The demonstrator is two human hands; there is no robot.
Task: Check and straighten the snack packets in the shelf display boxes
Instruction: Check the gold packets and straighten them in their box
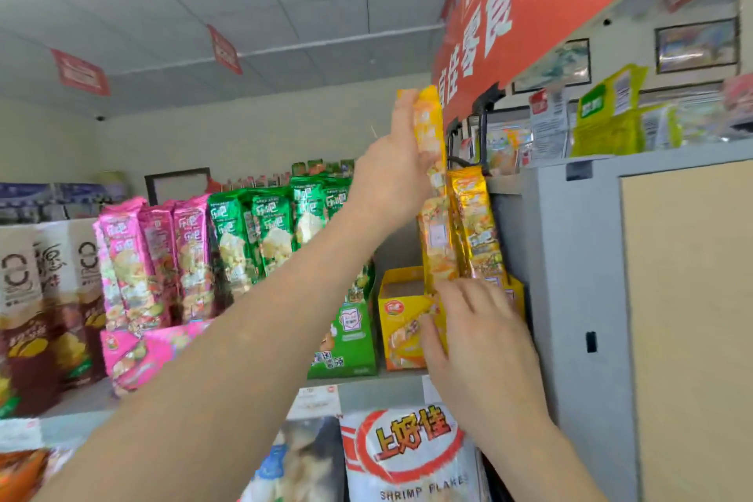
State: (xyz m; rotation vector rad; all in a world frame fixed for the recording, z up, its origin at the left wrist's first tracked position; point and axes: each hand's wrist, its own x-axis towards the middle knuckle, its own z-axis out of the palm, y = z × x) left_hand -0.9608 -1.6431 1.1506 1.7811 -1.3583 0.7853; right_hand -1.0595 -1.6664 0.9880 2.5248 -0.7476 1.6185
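Bag down low: A white plastic bag with red letters and the words "SHRIMP FLAKES" point(411, 456) sits on the lower shelf, closest of all, under the right arm.
Right hand: The right hand point(476, 334) lies on the front of the yellow cardboard display box point(401, 310). Its fingers point(468, 293) are straight and spread wide and hold nothing. The tips reach the box's top edge.
Yellow box: It stands on the grey metal shelf point(375, 391), at the right end, just beside the tall grey cabinet point(570, 257).
Left hand: The left hand point(387, 171) reaches up high. Its fingers are curled round the top part of the tall yellow foil snack packet point(432, 126) and hold it.
Held packet: It stands up straight, and its bottom end goes down into the yellow box.
Next packet: A shiny gold snack packet point(476, 224) stands upright in the same box, touching the held one on its right side.
Further left: Green snack packets point(269, 232) stand in a green box, then pink snack packets point(155, 257) in a pink box, then brown and white packets point(40, 298).
Up top: A big red banner with white letters point(529, 0) hangs above the cabinet.
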